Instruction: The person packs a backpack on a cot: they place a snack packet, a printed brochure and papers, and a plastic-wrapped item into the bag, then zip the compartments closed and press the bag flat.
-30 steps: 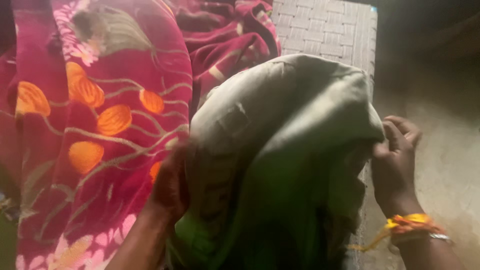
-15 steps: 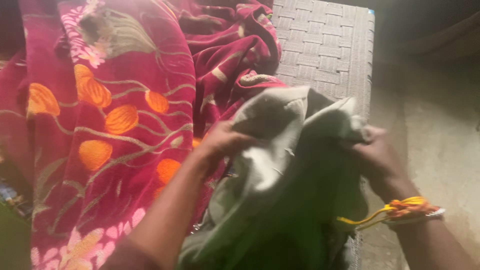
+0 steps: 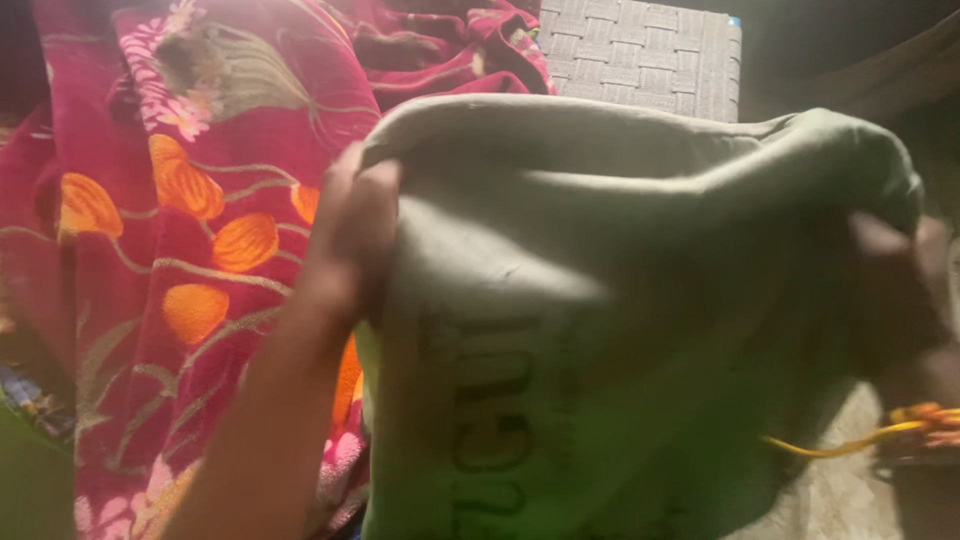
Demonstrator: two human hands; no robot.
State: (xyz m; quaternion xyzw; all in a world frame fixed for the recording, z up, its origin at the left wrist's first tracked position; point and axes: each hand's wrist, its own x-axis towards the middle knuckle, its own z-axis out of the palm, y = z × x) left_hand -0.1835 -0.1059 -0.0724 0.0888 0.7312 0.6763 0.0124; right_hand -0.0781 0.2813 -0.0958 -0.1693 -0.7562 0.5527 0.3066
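Observation:
A pale grey-green cloth garment (image 3: 600, 300) with dark printed lettering near its lower part is stretched wide between my hands and fills most of the view. My left hand (image 3: 350, 235) grips its left upper edge, fingers curled over the fabric. My right hand (image 3: 900, 270) holds the right end and is blurred and partly hidden behind the cloth. An orange and yellow thread band (image 3: 925, 415) circles my right wrist, with a loose yellow strand trailing left.
A deep red blanket (image 3: 200, 200) with orange petals and pale flowers lies bunched at left and behind. A grey woven surface (image 3: 650, 60) shows at the top. Pale floor (image 3: 840, 495) appears at lower right.
The garment was bunched between my hands close together; now my hands have moved apart and up, spreading it flat and wide toward the camera.

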